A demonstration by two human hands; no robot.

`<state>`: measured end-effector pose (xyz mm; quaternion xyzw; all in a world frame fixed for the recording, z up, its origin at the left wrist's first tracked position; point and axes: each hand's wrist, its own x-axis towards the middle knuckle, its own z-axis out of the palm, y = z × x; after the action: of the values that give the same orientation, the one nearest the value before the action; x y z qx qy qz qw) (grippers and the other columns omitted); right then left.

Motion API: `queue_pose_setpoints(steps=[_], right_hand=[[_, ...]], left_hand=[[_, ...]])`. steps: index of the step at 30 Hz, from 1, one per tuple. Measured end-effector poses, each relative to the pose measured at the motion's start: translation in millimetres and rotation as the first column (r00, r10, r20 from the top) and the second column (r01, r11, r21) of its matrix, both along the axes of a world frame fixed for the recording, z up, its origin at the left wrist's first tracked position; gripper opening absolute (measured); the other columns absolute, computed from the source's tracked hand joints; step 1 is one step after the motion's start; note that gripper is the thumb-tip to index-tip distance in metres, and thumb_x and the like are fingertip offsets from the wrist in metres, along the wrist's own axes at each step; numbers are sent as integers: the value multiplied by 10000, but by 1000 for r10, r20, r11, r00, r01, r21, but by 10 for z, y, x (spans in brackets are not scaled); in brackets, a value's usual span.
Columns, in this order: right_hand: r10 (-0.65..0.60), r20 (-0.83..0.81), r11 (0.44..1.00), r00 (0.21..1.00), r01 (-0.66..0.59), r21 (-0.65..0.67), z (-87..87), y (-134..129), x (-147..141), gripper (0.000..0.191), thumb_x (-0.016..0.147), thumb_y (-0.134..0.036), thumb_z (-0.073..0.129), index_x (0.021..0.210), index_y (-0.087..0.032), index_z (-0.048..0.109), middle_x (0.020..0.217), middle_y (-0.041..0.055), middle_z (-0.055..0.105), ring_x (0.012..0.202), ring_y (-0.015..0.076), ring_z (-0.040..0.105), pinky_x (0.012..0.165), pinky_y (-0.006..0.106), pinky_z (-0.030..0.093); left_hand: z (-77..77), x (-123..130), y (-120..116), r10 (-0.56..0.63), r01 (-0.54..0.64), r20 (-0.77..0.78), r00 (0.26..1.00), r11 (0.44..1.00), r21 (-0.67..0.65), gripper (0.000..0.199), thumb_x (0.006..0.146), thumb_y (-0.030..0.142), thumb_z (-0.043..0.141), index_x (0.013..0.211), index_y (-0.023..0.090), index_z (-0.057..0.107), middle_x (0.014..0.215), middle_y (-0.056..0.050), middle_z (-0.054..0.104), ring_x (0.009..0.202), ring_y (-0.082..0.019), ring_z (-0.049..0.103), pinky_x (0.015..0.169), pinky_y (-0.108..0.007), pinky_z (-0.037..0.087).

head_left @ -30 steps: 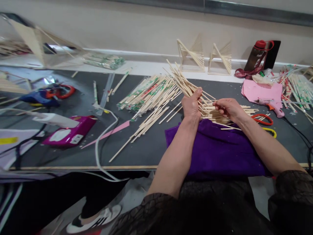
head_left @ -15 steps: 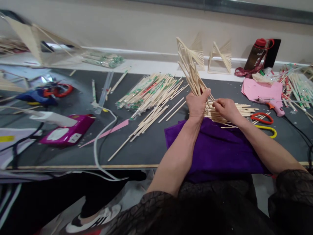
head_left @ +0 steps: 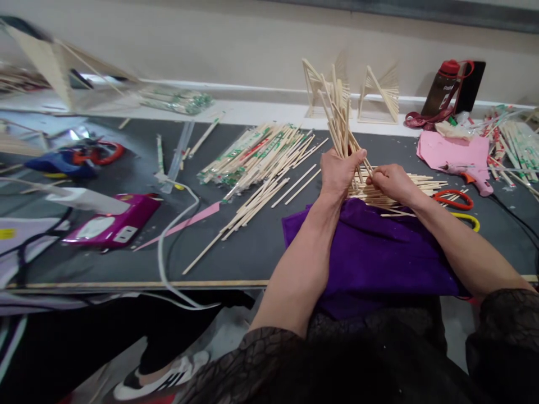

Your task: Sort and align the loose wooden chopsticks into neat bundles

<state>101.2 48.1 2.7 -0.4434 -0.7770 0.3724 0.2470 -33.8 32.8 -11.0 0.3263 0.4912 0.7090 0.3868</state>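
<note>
My left hand (head_left: pixel 340 175) is closed around a bundle of wooden sticks (head_left: pixel 338 115), which fans out upward above the fist. Just right of it, my right hand (head_left: pixel 392 182) has its fingers pinched at the lower end of sticks from the bundle; the fingertips are partly hidden. Beneath and behind both hands lies a pile of loose sticks (head_left: pixel 421 184). A purple cloth (head_left: pixel 387 252) spreads under my forearms to the table's front edge.
Wrapped and loose sticks (head_left: pixel 256 157) lie left of centre. Twisted stick models (head_left: pixel 379 95) and a bottle (head_left: pixel 441 90) stand behind. At right are a pink glue gun (head_left: pixel 474 175) and scissors (head_left: pixel 455 199); at left, a magenta box (head_left: pixel 113 221) and white cable (head_left: pixel 161 252). Another person's shoe (head_left: pixel 168 376) shows below.
The stick bundle in my left hand has turned more upright, its tops shifting right. My right hand stays pinched beside it. The view has shifted slightly.
</note>
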Motion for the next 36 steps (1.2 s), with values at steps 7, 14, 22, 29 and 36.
queue_pose_setpoints(steps=[7,14,22,29,36], right_hand=[[-113,-366,822,924,-120,-557,66,5,29,146,772,-149,522,660,-130,614,490,-40,442,325,27,213,320,211,96],[-138,-424,777,895,-168,-607,75,31,66,155,782,-233,571,722,-115,649,524,-21,493,342,28,269,296,192,143],[-17,-277,914,961,-97,-393,22,25,61,180,769,-118,561,610,-122,645,413,-46,439,325,24,283,321,183,140],[44,-240,867,970,-156,-474,36,104,130,169,778,-151,647,611,-137,672,419,-39,445,315,23,251,321,194,115],[36,-308,850,951,-191,-491,35,59,95,133,779,-160,639,655,-126,675,414,-51,434,317,20,251,324,189,116]], left_hand=[[85,-31,-30,13,-15,33,999,998,62,235,613,198,791,595,173,558,511,41,481,477,-68,420,447,-210,321],[120,-37,-35,26,-31,133,991,999,32,220,614,144,772,597,168,554,507,47,481,440,-51,398,426,-199,306],[38,-13,-31,-7,8,-5,1000,998,67,202,570,195,791,622,171,597,524,23,533,514,-88,466,448,-200,351],[65,-14,-72,-21,34,-150,988,996,81,190,565,208,788,629,183,610,548,19,567,558,-102,495,494,-201,386],[127,-17,-101,1,27,-288,958,995,91,138,613,198,764,616,176,628,573,16,589,586,-105,520,546,-212,395]])
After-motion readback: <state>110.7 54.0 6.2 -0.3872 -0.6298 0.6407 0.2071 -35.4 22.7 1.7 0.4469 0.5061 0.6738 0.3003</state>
